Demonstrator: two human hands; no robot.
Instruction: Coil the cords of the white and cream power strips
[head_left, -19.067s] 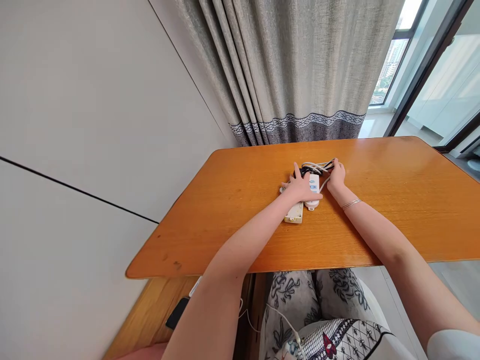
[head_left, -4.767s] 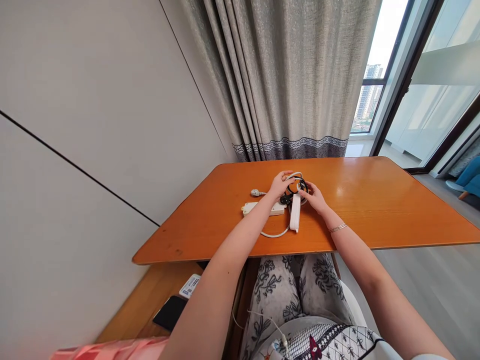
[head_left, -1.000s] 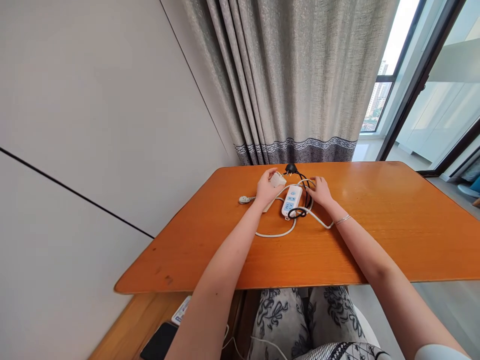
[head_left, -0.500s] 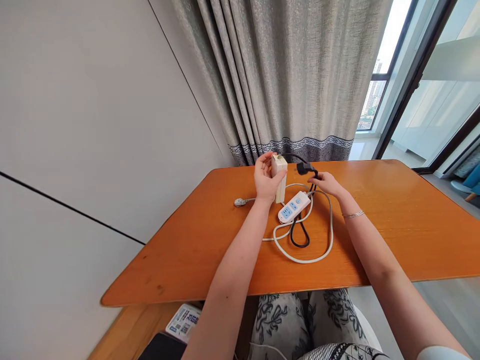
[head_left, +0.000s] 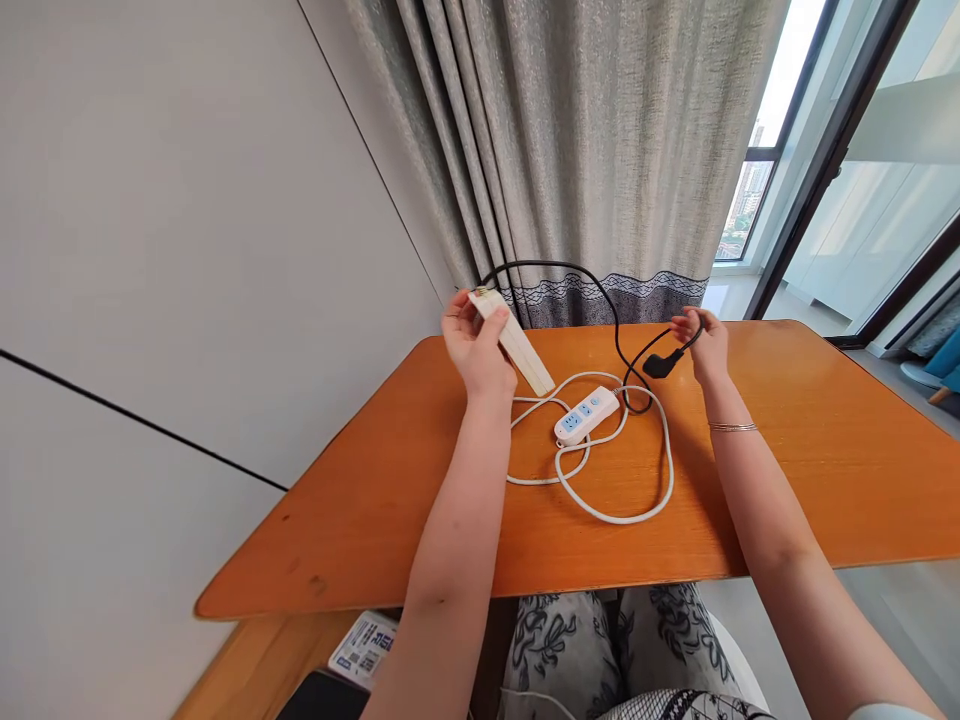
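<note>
My left hand [head_left: 480, 345] is closed around a cream-coloured power strip [head_left: 521, 350], holding it tilted above the table, its socket face not visible. A black cord [head_left: 559, 264] arches from its upper end over to the right. My right hand [head_left: 703, 340] grips that cord close to its black plug [head_left: 660, 366], which hangs to the left of the fingers. Between the hands, a smaller white power strip [head_left: 587, 415] with blue socket faces lies on the table. Its white cord [head_left: 626, 521] spreads in loose loops around it.
The orange wooden table [head_left: 795, 470] has rounded corners. A grey curtain [head_left: 622, 150] hangs behind it, and a pale wall [head_left: 150, 250] runs along the left. Below the front edge at left are a printed white box [head_left: 362, 645] and a dark object [head_left: 322, 697].
My left hand has moved left with the cream power strip, tilting it. My right hand has gone right and up, pulling the black cord out of the white cord's loops.
</note>
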